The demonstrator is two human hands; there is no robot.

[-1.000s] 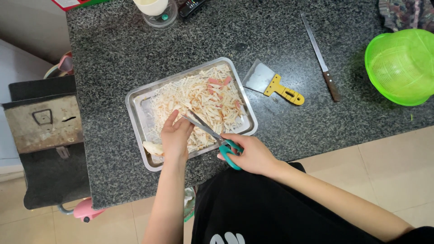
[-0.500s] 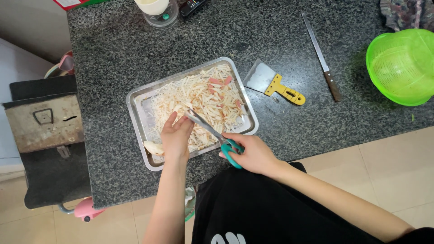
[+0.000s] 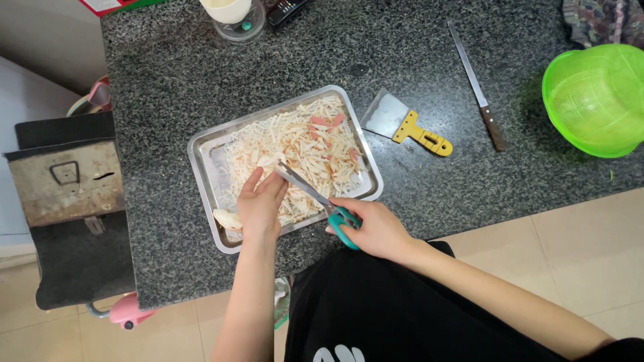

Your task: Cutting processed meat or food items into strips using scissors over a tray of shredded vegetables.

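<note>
Teal-handled scissors [image 3: 322, 201] sit gripped in the right hand [image 3: 376, 228], blades over the steel tray [image 3: 201, 161]. Left hand [image 3: 260, 204], fingers together, pins pale food strips [image 3: 295, 147] just beside the blades; a slip could nick fingertips.

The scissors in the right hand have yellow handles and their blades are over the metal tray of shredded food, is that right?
Not quite. The head view shows the scissors have teal handles, not yellow; the yellow handle belongs to the scraper lying beside the tray. The right hand does hold them, blades over the metal tray of shredded food.
</note>
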